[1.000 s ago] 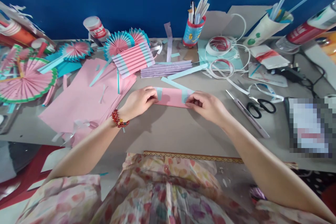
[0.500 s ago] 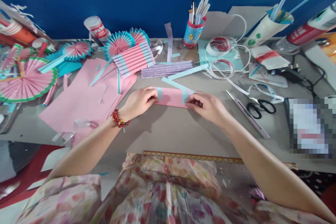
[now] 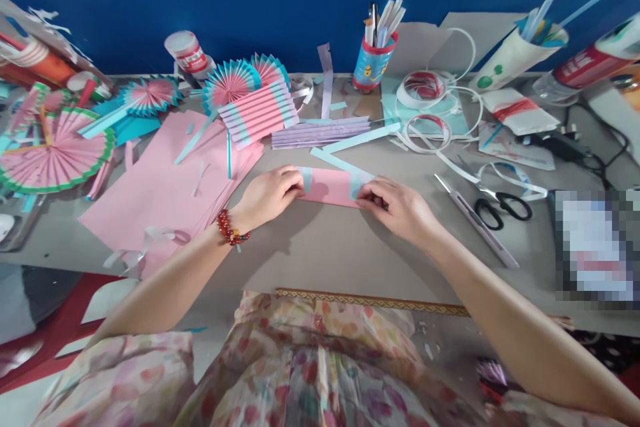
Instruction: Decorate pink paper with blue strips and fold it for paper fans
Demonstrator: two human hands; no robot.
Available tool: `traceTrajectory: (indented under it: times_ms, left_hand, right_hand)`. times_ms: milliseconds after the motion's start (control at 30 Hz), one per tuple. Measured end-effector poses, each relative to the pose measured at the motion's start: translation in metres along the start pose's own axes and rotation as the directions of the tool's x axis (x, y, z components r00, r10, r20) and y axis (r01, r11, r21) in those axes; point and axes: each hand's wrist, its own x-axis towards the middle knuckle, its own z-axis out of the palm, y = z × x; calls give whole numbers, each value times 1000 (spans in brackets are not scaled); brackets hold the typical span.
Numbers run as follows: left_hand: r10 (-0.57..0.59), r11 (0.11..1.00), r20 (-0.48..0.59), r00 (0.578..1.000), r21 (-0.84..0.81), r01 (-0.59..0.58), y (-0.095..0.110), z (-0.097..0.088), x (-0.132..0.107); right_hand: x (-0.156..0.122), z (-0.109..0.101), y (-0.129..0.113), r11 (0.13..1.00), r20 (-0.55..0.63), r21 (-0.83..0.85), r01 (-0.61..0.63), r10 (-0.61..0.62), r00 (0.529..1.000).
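Note:
Between my hands lies a pink paper strip point(image 3: 330, 187) with a light blue band near each end. My left hand point(image 3: 273, 197) pinches its left end, thumb and fingers closed on it. The right end is gripped by my right hand point(image 3: 400, 207), whose fingers are curled and partly hidden. Just behind the strip, a light blue paper strip point(image 3: 357, 139) lies bent in a V, one leg reaching my right hand. A stack of pink paper sheets point(image 3: 150, 173) is left of my left hand. Beyond sits a pleated pink-and-blue paper piece point(image 3: 260, 113).
Folded purple paper point(image 3: 323, 133) and paper rosettes point(image 3: 233, 87) lie further back. On the right are a craft knife point(image 3: 477, 223), scissors point(image 3: 500, 207) and coiled white ribbon point(image 3: 425, 133). A pen cup point(image 3: 374, 67) stands by the blue wall. A pink paper fan point(image 3: 60, 147) is far left.
The whole view has shifted slightly, so things appear a little further right. Both hands keep their hold on the pink paper strip, with no clear change in its shape.

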Motion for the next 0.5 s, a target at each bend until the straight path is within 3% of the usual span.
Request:
traceTrajectory:
  times_ms: [233,500]
  left_hand:
    - [17,998,-5,1000,65,-16,1,0,-2]
    - [167,975,0,986,147,-165,-9,2,-10]
  right_hand:
    - [-5,6,1,997,-57,-45,70,-73,996]
    - [-8,10,6,972,-54,-187,143,-156,986]
